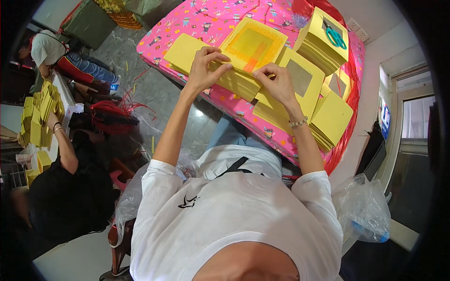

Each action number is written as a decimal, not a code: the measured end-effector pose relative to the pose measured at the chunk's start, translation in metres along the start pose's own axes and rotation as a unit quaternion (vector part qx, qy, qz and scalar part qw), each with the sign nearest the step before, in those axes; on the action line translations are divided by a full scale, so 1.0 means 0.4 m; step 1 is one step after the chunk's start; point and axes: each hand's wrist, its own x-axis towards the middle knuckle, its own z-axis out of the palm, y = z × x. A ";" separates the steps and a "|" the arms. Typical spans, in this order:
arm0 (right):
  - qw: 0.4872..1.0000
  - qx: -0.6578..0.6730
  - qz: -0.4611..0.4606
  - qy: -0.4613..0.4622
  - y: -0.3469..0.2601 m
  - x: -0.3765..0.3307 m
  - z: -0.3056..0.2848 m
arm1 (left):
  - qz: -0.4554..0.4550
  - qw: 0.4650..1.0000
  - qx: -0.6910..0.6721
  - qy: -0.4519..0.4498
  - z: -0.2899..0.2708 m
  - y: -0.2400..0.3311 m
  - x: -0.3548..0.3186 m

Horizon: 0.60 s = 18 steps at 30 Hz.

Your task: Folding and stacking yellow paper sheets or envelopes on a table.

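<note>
A stack of yellow paper lies on the pink patterned table cover. Its top sheet has an orange printed border around a darker square. At the near left corner of that sheet, my left hand is closed, thumb and fingers at the edge. My right hand pinches the near edge further right, beside an orange strip; its fingertips partly hide what they grip. A plain yellow stack sits to the left, and yellow paper with a grey square lies to the right.
Teal-handled scissors rest on a tall yellow stack at the back right. Red strings hang along the table's right edge. At left, one person handles yellow paper bundles; another person bends beyond.
</note>
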 end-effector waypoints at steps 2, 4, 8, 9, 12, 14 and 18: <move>1.000 -0.001 -0.002 -0.001 -0.001 0.001 -0.001 | 0.003 1.000 0.008 0.000 0.000 -0.001 0.000; 1.000 -0.006 0.004 -0.004 -0.003 0.002 -0.001 | 0.004 1.000 0.007 0.002 0.000 -0.003 0.000; 1.000 -0.023 0.005 -0.005 -0.005 0.003 -0.003 | -0.002 1.000 0.001 -0.001 0.001 -0.002 0.000; 1.000 -0.022 0.008 -0.006 -0.005 0.003 -0.004 | -0.002 1.000 0.001 -0.002 0.001 -0.002 -0.001; 1.000 -0.025 0.014 -0.008 -0.009 0.002 -0.004 | 0.002 1.000 0.002 -0.001 0.000 0.001 -0.001; 0.999 -0.028 0.018 -0.007 -0.017 -0.002 -0.003 | -0.004 1.000 0.002 -0.004 0.000 0.002 -0.002; 0.999 -0.037 0.022 -0.004 -0.019 -0.008 -0.002 | -0.002 1.000 0.005 -0.004 0.001 0.002 0.000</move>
